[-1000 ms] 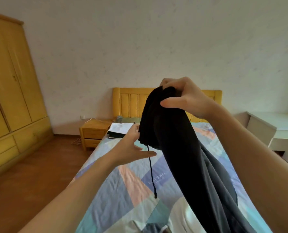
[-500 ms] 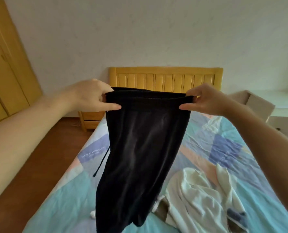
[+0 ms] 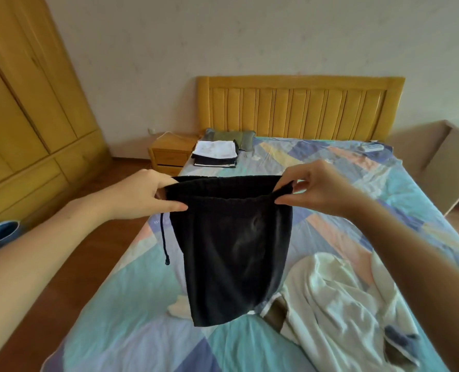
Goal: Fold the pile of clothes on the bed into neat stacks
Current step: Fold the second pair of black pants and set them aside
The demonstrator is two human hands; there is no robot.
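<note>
Black shorts (image 3: 233, 251) hang in the air above the middle of the bed (image 3: 147, 331), held up by the waistband, which is stretched roughly level between our two hands. Our left hand (image 3: 145, 194) pinches the left end of the waistband, thumb in front and fingers curled behind the fabric. Our right hand (image 3: 319, 187) pinches the right end the same way, thumb and forefinger clamped on the bunched corner. The legs of the shorts drop straight down; we cannot tell whether the hem touches the patchwork sheet. A black drawstring (image 3: 165, 240) dangles free from the left side of the waistband, its knotted tip hanging clear of the fabric.

At the foot-side right part of the bed lies a crumpled cream garment (image 3: 338, 299), unfolded, with a small dark piece (image 3: 400, 339) lying on it near the right edge. A small pale item (image 3: 178, 307) lies on the sheet just behind the hem of the shorts. Near the head-end left corner of the bed sits a folded stack (image 3: 215, 154), white on top of dark layers, just in front of a green pillow (image 3: 231, 136). A nightstand (image 3: 170, 154) stands beside that corner, a wardrobe (image 3: 29, 103) along the left wall.
</note>
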